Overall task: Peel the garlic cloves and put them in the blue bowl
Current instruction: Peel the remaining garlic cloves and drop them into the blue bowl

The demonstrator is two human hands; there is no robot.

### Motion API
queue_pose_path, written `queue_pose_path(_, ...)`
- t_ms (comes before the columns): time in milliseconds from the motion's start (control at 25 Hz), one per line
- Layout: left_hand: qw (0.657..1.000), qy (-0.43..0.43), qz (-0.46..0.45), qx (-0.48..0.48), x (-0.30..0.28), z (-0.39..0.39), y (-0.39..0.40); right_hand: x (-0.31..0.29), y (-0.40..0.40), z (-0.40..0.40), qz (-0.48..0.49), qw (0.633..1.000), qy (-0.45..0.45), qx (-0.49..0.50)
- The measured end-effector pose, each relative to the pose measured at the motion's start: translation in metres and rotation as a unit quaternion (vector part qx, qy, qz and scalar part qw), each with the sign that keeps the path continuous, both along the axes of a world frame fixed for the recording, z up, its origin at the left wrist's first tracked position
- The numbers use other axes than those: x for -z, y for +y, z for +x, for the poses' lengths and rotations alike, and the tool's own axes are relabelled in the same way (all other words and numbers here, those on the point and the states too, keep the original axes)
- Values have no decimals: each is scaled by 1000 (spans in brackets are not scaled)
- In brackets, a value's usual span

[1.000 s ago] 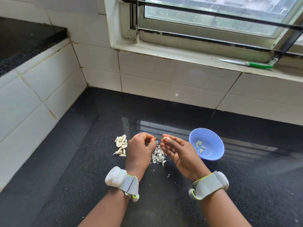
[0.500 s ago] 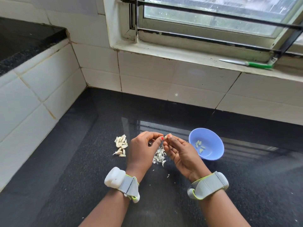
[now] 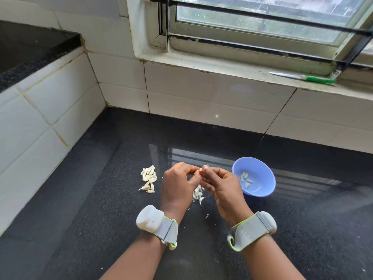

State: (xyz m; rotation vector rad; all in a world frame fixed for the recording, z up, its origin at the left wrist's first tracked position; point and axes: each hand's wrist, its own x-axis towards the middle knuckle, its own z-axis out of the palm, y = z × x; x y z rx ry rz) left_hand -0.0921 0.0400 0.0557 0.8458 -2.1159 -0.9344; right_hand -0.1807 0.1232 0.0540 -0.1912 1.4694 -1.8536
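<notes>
We see our left hand (image 3: 177,184) and right hand (image 3: 223,186) meeting fingertip to fingertip above the dark table (image 3: 80,219), both pinching one small garlic clove (image 3: 203,167) between them. Under the hands lies a heap of peeled skins (image 3: 198,194). The unpeeled cloves (image 3: 149,178) sit in a pile just left of the left hand. The blue bowl (image 3: 260,190) stands just right of the right hand, with a few peeled cloves (image 3: 246,179) inside.
</notes>
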Motion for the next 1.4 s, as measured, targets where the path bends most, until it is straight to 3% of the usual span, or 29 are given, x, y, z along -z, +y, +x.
queue_pose_path(280, 1000, -8, -1, -15, 0, -2, 0, 4, -1, 1, 10, 998, 57, 3)
queue_pose_path(600, 999, -14, 43, -4, 0, 0, -4, 2, -1, -5, 0, 999, 31, -36)
queue_pose_path(1000, 995, -34, 92, -25, 1, -1, -7, 7, 1, -5, 7, 991, 97, -94)
queue_pose_path(1400, 986, -9, 159, -49, 5, 6, -15, 3, 3, -9, -44, 997, -55, -41)
